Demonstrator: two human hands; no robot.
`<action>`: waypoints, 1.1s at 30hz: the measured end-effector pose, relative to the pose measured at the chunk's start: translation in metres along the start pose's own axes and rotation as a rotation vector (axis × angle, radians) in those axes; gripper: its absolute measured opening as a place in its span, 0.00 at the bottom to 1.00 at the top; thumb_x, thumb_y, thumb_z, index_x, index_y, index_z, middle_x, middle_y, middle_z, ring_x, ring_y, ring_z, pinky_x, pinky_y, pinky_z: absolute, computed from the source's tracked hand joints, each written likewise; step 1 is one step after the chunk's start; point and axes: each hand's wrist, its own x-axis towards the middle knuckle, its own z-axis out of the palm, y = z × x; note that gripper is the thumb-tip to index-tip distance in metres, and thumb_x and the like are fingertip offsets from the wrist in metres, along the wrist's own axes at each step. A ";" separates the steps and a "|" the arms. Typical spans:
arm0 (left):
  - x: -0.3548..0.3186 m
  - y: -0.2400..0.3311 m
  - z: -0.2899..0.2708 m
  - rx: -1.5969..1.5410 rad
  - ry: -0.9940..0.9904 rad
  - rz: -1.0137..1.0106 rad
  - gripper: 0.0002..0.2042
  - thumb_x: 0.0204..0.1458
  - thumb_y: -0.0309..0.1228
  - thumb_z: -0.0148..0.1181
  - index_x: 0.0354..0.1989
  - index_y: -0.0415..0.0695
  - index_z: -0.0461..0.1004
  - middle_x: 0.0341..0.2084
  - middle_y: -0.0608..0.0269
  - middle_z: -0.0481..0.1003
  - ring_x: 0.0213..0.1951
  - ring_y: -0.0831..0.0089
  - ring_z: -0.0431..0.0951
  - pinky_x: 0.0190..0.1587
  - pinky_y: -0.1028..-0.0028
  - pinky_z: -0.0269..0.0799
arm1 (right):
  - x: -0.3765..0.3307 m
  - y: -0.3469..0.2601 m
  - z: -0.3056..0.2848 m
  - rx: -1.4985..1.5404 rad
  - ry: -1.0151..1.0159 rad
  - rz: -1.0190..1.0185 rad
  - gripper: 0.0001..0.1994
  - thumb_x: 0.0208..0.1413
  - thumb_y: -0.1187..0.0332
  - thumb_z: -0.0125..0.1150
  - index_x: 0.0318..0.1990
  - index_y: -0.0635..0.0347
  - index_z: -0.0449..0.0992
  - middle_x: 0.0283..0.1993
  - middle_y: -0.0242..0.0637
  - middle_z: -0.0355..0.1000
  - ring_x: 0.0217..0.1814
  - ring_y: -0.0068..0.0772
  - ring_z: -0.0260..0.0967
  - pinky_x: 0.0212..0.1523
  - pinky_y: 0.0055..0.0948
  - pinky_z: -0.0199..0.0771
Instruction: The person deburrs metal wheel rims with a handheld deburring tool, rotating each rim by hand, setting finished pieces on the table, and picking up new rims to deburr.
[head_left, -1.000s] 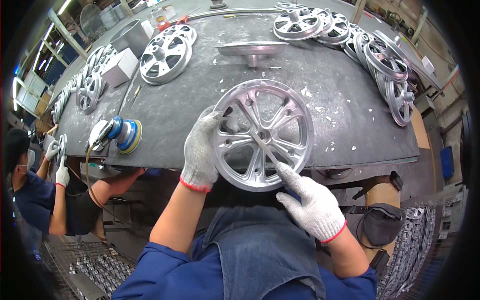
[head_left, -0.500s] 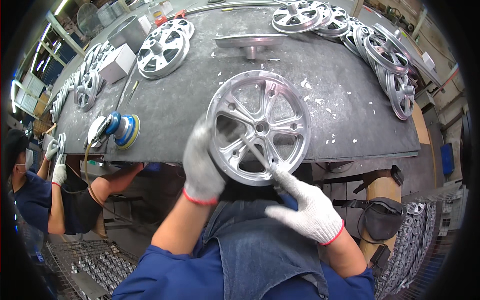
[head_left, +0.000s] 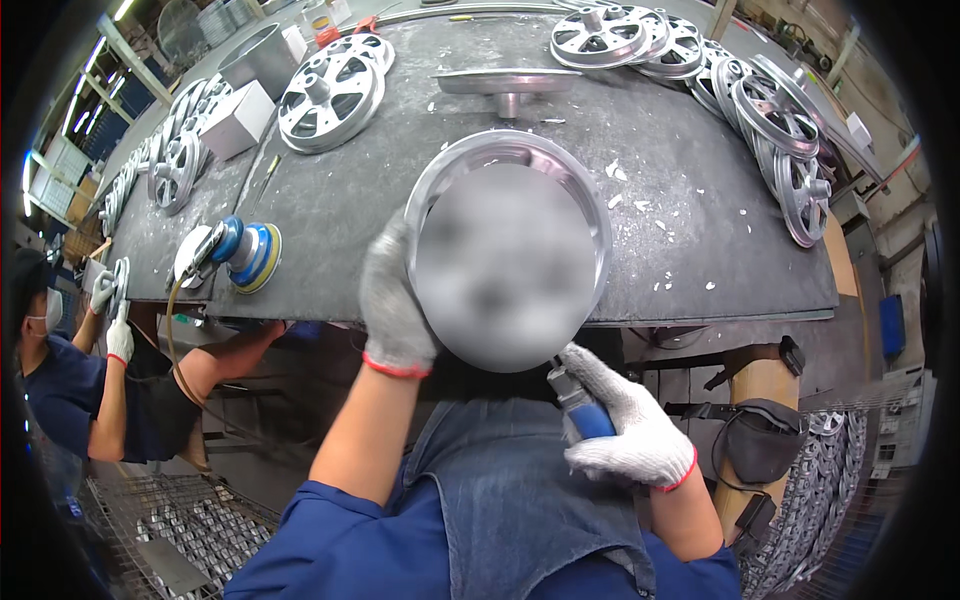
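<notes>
A silver cast spoked wheel (head_left: 508, 148) is held up in front of me at the table's near edge. Its bright rim shows, but the middle is too blurred to make out the spokes. My left hand (head_left: 392, 300), in a white knit glove with a red cuff, is closed on the wheel's left rim. Below the lower right rim, my gloved right hand (head_left: 630, 420) grips a blue-bodied hand tool (head_left: 588, 415) with a metal front end. The tool's tip reaches up to the wheel's lower edge, where the rest of it is hidden.
Another wheel (head_left: 507, 82) lies face down on the dark table (head_left: 700, 290). More wheels (head_left: 597, 37) are piled far right, others (head_left: 330, 100) far left. A blue disc sander (head_left: 250, 258) and white box (head_left: 236, 120) are at left. A masked co-worker (head_left: 75, 370) handles a wheel.
The wheel has been turned so that its deep inner rim wall shows at the top instead of the open spokes. My right hand's tool body has come into clearer sight.
</notes>
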 end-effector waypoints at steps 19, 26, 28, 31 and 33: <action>0.024 0.023 0.000 0.327 0.032 -0.070 0.24 0.67 0.43 0.60 0.60 0.32 0.79 0.51 0.44 0.84 0.49 0.52 0.86 0.54 0.49 0.86 | 0.033 -0.013 0.007 -0.929 0.275 -0.255 0.37 0.66 0.57 0.72 0.82 0.35 0.66 0.45 0.50 0.81 0.49 0.57 0.83 0.53 0.50 0.84; 0.072 0.045 -0.005 0.362 -0.030 -0.331 0.14 0.69 0.33 0.62 0.54 0.35 0.82 0.46 0.52 0.85 0.48 0.64 0.86 0.55 0.63 0.85 | 0.049 -0.045 -0.010 -1.187 0.256 -0.338 0.33 0.68 0.61 0.69 0.80 0.34 0.70 0.43 0.47 0.81 0.45 0.52 0.84 0.48 0.46 0.86; 0.090 0.045 -0.010 0.460 -0.047 -0.281 0.14 0.69 0.33 0.61 0.53 0.35 0.83 0.46 0.51 0.86 0.47 0.63 0.87 0.55 0.61 0.86 | 0.056 -0.048 -0.014 -1.263 0.313 -0.472 0.31 0.68 0.62 0.68 0.78 0.32 0.72 0.42 0.45 0.81 0.44 0.51 0.84 0.45 0.45 0.87; 0.106 0.048 -0.008 0.574 -0.112 -0.260 0.13 0.69 0.30 0.59 0.52 0.34 0.84 0.45 0.51 0.87 0.47 0.63 0.88 0.56 0.60 0.86 | 0.057 -0.061 -0.023 -1.369 0.244 -0.469 0.30 0.69 0.63 0.67 0.77 0.30 0.72 0.42 0.45 0.80 0.40 0.53 0.84 0.43 0.47 0.87; 0.108 0.045 0.001 0.642 -0.101 -0.254 0.13 0.69 0.31 0.60 0.52 0.35 0.84 0.45 0.51 0.86 0.46 0.63 0.88 0.56 0.60 0.86 | 0.060 -0.074 -0.027 -1.530 0.323 -0.337 0.31 0.66 0.63 0.70 0.76 0.27 0.74 0.40 0.42 0.79 0.39 0.51 0.83 0.43 0.47 0.86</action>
